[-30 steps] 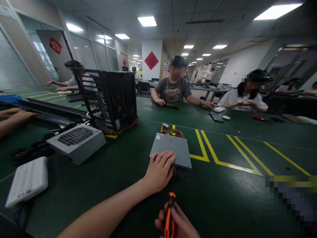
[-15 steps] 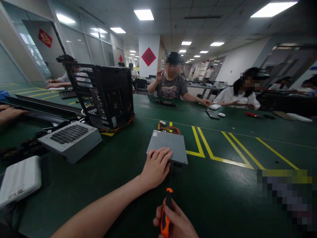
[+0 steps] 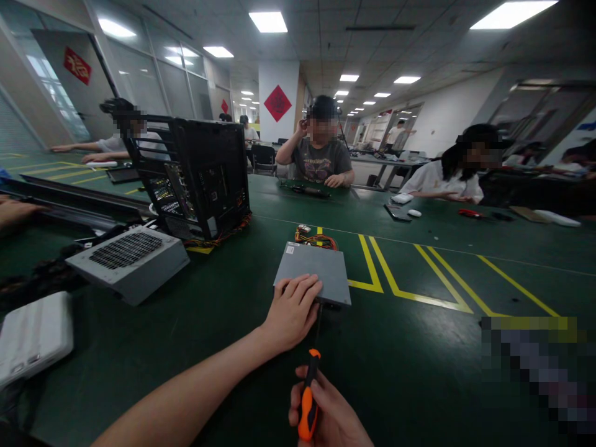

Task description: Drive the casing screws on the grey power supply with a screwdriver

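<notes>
My left hand [image 3: 291, 310] holds the near edge of a grey computer power supply [image 3: 321, 261], its fingers over the top and its thumb down by the front side. The power supply lies on the green table, with a bundle of coloured cables [image 3: 316, 239] behind it. In my right hand [image 3: 326, 403] is an orange and black screwdriver [image 3: 308, 400], held by its handle. The thin shaft points forward at the near face of the power supply, beside my left thumb. Where the tip meets the box is too dark to make out.
An open black computer case [image 3: 200, 177] stands at the left, with a second power supply [image 3: 135, 254] before it. A white device [image 3: 35, 335] lies at the near left. Yellow tape [image 3: 419, 298] marks the table. A co-worker [image 3: 321, 155] sits opposite; others are left and right.
The screwdriver handle has turned and tilted slightly in my right hand. My left hand stays on the power supply. The co-worker opposite has drawn an outstretched arm in.
</notes>
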Available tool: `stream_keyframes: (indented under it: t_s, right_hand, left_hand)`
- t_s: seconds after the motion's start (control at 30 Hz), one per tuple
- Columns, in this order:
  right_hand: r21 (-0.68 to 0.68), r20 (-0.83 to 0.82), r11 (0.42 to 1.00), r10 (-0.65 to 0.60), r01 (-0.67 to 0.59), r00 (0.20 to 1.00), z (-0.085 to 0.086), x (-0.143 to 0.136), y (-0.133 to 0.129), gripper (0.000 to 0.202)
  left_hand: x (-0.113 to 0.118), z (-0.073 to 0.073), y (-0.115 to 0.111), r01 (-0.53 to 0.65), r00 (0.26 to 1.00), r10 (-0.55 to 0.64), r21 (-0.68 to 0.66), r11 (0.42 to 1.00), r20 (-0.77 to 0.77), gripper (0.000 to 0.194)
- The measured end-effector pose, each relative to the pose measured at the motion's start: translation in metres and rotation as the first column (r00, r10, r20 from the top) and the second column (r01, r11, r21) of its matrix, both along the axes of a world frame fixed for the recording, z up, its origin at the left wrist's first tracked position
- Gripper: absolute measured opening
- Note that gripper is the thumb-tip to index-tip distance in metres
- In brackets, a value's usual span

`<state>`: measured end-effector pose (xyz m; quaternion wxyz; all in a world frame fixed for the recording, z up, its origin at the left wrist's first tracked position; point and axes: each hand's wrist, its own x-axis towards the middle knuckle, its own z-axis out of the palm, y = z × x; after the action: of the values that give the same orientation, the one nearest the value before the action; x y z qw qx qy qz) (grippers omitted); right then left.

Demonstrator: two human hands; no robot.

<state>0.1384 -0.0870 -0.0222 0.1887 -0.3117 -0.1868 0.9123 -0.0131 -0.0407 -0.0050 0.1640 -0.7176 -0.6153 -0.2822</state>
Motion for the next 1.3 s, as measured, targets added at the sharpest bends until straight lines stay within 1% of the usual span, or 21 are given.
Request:
stream_keyframes:
  t_s: [0.07, 0.13, 0.3, 0.4, 0.53, 0.63, 0.77, 0.9, 1.03, 1.13, 1.3]
  right_hand:
    - [0.028, 0.025, 0.999, -0.020, 0.019, 0.999, -0.001, 0.000, -0.002, 0.032]
    - [0.022, 0.031, 1.000, -0.005, 0.005, 1.000, -0.003, 0.000, -0.002, 0.031]
    - [-0.053, -0.071, 0.997, 0.055, -0.058, 0.996, -0.007, -0.001, 0.002, 0.043]
    - [-0.050, -0.095, 0.997, 0.054, -0.059, 0.994, -0.004, 0.000, 0.001, 0.048]
    - [0.006, -0.021, 1.000, -0.003, 0.003, 1.000, 0.004, 0.002, -0.003, 0.036]
    - [0.022, 0.000, 0.999, -0.028, 0.028, 1.000, 0.008, 0.001, -0.004, 0.034]
    - [-0.017, -0.039, 1.000, -0.017, 0.017, 0.999, 0.009, 0.000, -0.003, 0.037]
    - [-0.033, -0.034, 0.999, -0.010, 0.009, 0.999, 0.009, 0.000, -0.003, 0.038]
    - [0.000, -0.019, 0.999, -0.049, 0.049, 0.999, 0.007, 0.001, -0.006, 0.030]
    - [-0.020, -0.016, 0.998, -0.052, 0.051, 0.999, 0.006, 0.001, -0.005, 0.026]
    - [-0.068, -0.055, 0.998, -0.004, 0.000, 0.998, 0.011, 0.001, -0.001, 0.034]
  left_hand:
    - [0.000, 0.000, 0.000, 0.004, 1.000, -0.004, -0.012, 1.000, 0.014, 0.035]
    - [0.000, -0.001, 0.001, 0.011, 0.999, -0.010, -0.030, 0.999, 0.032, 0.035]
    - [0.000, -0.002, 0.001, 0.021, 0.999, -0.019, -0.046, 0.999, 0.045, 0.035]
    - [0.000, -0.001, 0.000, 0.016, 0.999, -0.014, -0.043, 0.999, 0.037, 0.035]
    - [0.001, 0.000, 0.000, 0.012, 1.000, -0.012, -0.035, 0.999, 0.015, 0.035]
    - [0.001, 0.000, 0.001, 0.001, 1.000, -0.001, -0.024, 1.000, 0.004, 0.035]
    - [0.001, -0.002, 0.001, 0.001, 1.000, -0.001, -0.026, 1.000, 0.004, 0.035]
    - [0.000, -0.003, 0.002, 0.005, 1.000, -0.005, -0.028, 1.000, 0.001, 0.035]
    - [0.000, -0.002, 0.001, 0.004, 1.000, -0.004, -0.029, 1.000, 0.009, 0.035]
    - [0.000, -0.002, 0.001, 0.010, 1.000, -0.010, -0.041, 0.999, 0.012, 0.035]
    - [0.000, -0.002, 0.001, 0.013, 1.000, -0.012, -0.047, 0.999, 0.014, 0.036]
